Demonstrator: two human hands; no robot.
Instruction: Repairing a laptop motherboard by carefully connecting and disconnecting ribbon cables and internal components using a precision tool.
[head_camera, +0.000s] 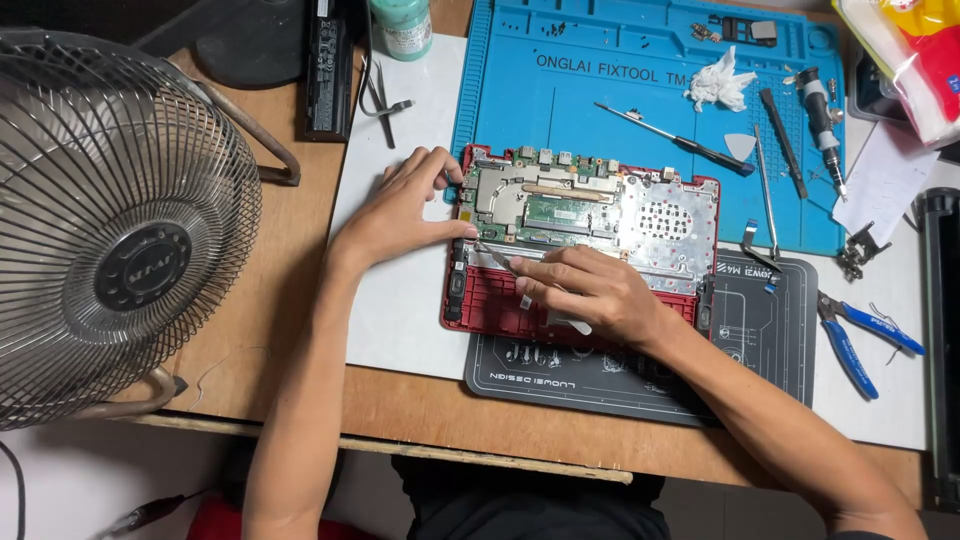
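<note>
An opened red laptop base (690, 205) lies on the desk, its circuit board (540, 200) and silver shield exposed. My left hand (405, 205) rests on the laptop's left edge, fingers spread against the casing and the board's corner. Over the red lower half, my right hand (590, 290) grips metal tweezers (497, 257). Their tips point up-left at the lower left corner of the board, close to my left thumb.
A blue work mat (600, 80) behind carries a screwdriver (680, 140), a crumpled tissue (720, 85), a pick and tools. A dark grey mat (760, 350) lies under the laptop. Blue pliers (860, 340) lie right. A metal fan (110, 220) stands left, a battery (328, 65) behind.
</note>
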